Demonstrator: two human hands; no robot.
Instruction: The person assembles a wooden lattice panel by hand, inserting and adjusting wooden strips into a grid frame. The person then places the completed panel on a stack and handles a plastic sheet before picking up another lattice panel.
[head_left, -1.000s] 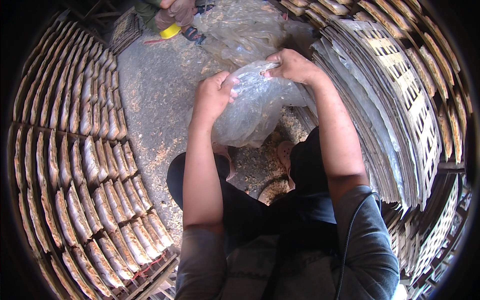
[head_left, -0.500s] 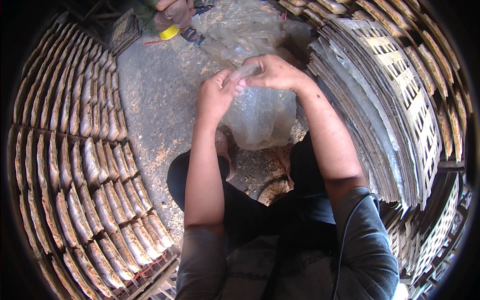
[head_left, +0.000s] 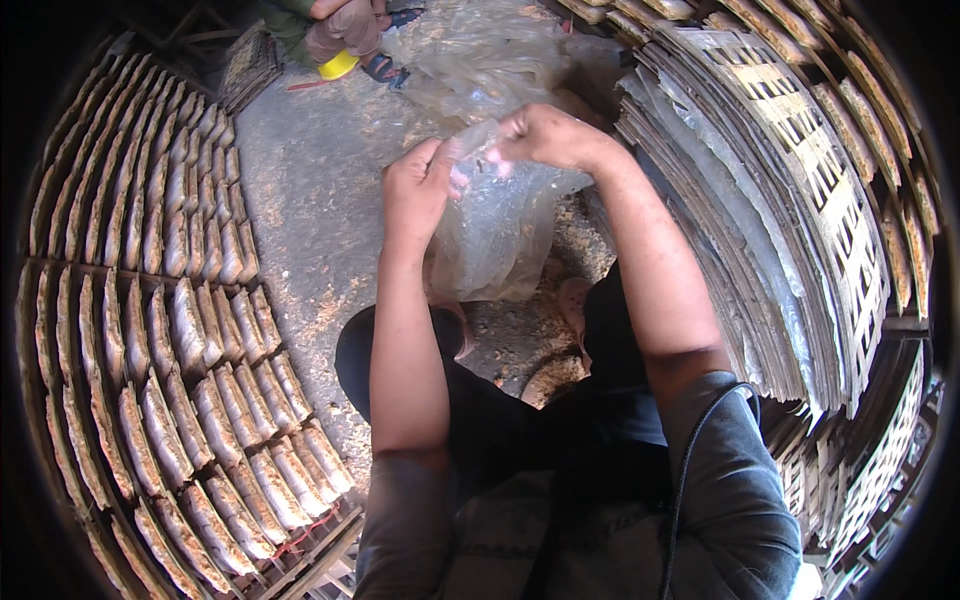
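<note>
A clear, crinkled plastic sheet (head_left: 497,235) hangs from both my hands above the floor, in front of my knees. My left hand (head_left: 415,188) pinches its upper left edge between thumb and fingers. At the upper right edge, my right hand (head_left: 548,137) has its fingers bent round the plastic; its fingertips are slightly blurred. The sheet's lower part droops between my feet. Behind it, a heap of similar clear plastic (head_left: 470,65) spreads over the floor.
Racks of stacked slabs with pale, crumbly edges (head_left: 200,410) rise on my left. Close on my right stands a tall stack of woven trays (head_left: 780,130). A round crumb-covered piece (head_left: 553,380) lies between my feet. Another person (head_left: 345,35) sits at the far left, beside a yellow object (head_left: 339,66).
My hands have moved slightly apart, spreading the plastic's top edge between them. The hanging sheet has swung a little left and looks narrower.
</note>
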